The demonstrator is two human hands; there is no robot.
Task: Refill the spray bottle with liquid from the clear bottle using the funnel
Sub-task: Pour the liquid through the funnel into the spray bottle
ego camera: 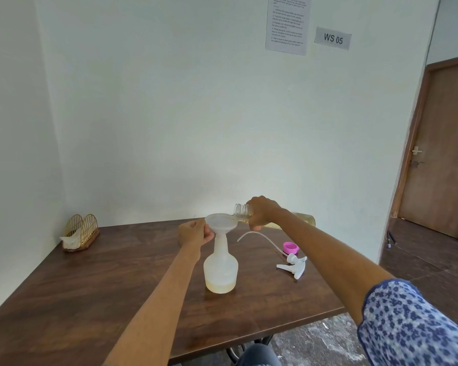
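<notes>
Sign (332, 38) reads "WS 05". Right hand (262, 213) grips tilted clear bottle (243, 212) over funnel (219, 222); left hand (195, 231) pinches funnel rim.

The person is wearing a short sleeve (413, 323) in blue fabric printed all over with small dark blue flowers, showing on the right arm. Both forearms are showing bare, and neither wrist is carrying anything.
</notes>
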